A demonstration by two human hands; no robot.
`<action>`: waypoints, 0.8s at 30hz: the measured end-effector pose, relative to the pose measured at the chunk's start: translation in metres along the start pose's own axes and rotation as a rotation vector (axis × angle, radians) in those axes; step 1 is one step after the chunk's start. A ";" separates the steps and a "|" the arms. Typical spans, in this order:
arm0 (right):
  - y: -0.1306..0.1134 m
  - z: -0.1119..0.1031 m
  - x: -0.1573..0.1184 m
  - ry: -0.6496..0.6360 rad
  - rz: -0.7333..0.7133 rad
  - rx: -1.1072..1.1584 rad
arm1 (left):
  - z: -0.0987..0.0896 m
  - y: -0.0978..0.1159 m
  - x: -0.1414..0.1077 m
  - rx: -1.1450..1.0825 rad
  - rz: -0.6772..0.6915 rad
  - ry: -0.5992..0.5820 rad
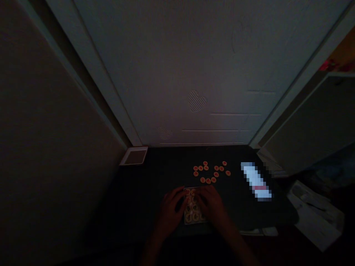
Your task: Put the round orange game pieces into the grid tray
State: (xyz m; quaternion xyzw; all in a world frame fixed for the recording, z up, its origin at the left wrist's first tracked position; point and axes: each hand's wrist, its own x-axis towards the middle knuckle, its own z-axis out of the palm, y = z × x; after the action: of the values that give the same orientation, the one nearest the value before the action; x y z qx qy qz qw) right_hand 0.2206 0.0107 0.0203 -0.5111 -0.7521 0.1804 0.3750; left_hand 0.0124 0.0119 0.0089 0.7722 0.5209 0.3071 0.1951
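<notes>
A small rectangular box (195, 222) with round Chinese chess pieces (189, 217) lying in rows sits near the table's front edge, between my hands. My left hand (172, 207) grips its left side, the fingertips at the upper left corner and the thumb over the pieces. Over the right side curls my right hand (212, 202), its fingertips on or close to the top row; it covers part of the box. Whether a single piece is pinched there is too dark to tell. Beyond the hands, several loose pieces with red marks (208, 181) are scattered on the table.
The dark table (144, 195) stands against a pale door panel (177, 74) with heart patterns. A flat white-edged tray or frame (135, 156) lies at the back left. A bright, pixelated phone-like object (256, 181) is at the right. A white box (316, 214) stands lower, beyond the right edge.
</notes>
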 end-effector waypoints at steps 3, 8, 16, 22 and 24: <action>0.003 -0.008 -0.005 0.042 0.040 0.013 | -0.001 -0.001 0.001 -0.054 -0.030 0.011; 0.025 -0.030 -0.018 0.190 0.178 0.024 | -0.009 0.000 0.015 -0.235 -0.081 0.069; 0.065 -0.052 -0.039 0.349 0.368 0.050 | -0.009 0.028 0.099 -0.285 0.040 0.099; 0.063 -0.057 -0.039 0.377 0.429 0.102 | 0.012 0.058 0.169 -0.159 0.208 -0.070; 0.062 -0.058 -0.038 0.402 0.448 0.128 | 0.023 0.064 0.187 -0.133 0.240 -0.130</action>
State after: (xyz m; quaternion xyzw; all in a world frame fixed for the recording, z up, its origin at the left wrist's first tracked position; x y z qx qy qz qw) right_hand 0.3112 -0.0046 0.0029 -0.6648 -0.5187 0.2009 0.4986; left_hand 0.1221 0.1614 0.0822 0.8325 0.3895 0.3116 0.2410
